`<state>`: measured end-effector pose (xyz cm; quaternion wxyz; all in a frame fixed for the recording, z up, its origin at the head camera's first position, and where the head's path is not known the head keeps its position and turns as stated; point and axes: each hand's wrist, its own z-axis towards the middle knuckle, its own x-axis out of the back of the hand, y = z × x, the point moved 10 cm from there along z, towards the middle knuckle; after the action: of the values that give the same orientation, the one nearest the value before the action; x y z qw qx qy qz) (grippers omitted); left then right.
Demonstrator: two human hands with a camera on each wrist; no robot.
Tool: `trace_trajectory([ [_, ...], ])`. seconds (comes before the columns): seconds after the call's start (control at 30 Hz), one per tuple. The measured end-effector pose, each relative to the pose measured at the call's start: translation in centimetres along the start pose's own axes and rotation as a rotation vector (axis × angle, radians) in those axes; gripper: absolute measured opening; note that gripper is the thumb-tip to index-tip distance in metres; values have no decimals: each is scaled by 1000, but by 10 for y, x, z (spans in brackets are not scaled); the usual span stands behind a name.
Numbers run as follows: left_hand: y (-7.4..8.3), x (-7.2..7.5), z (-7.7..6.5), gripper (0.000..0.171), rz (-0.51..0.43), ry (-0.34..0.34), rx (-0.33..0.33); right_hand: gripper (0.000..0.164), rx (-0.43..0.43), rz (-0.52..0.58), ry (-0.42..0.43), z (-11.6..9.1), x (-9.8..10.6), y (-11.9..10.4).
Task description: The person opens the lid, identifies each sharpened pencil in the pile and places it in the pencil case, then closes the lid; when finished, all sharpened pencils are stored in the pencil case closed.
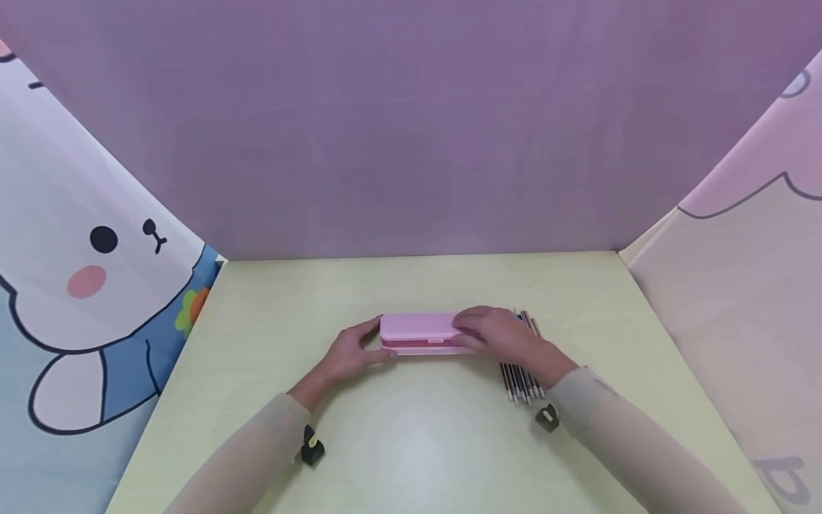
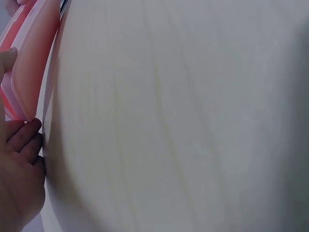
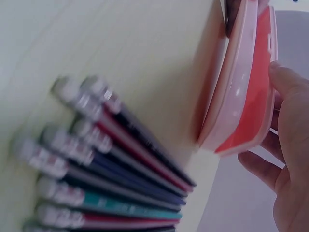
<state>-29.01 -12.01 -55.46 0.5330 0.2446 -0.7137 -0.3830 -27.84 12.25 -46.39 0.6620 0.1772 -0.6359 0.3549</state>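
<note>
A pink pencil case (image 1: pixel 416 326) lies lengthwise on the table, its lid raised a little so that a red inside shows along the front. At the left end, my left hand (image 1: pixel 349 351) holds the case with the thumb at the front and fingers behind. My right hand (image 1: pixel 506 337) pinches the lid (image 3: pixel 263 82) near its right end, thumb on the front edge and fingers round the back. Several pencils (image 1: pixel 523 383) with white erasers lie side by side under the right wrist, partly hidden by it. Their eraser ends (image 3: pixel 63 188) look blurred in the right wrist view.
The pale wooden table (image 1: pixel 398 442) reaches back to a purple cloth wall (image 1: pixel 411 143). A cartoon-printed cloth (image 1: pixel 128 285) borders the left side, and a pink and cream cloth (image 1: pixel 738 300) the right. Each wrist wears a small black camera mount (image 1: pixel 312 448).
</note>
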Motion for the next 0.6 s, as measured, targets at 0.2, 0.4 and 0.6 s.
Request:
trace_trajectory([
  [0.2,-1,0,-1,102,18,-8,-1,42,-55,27,30,-14,8,14],
  [0.4,1,1,-1,103,25,-8,-26,34,-72,113,61,-19,16,24],
  [0.6,3,-1,-1,103,15,-19,-37,26,-107,219,113,-15,22,38],
])
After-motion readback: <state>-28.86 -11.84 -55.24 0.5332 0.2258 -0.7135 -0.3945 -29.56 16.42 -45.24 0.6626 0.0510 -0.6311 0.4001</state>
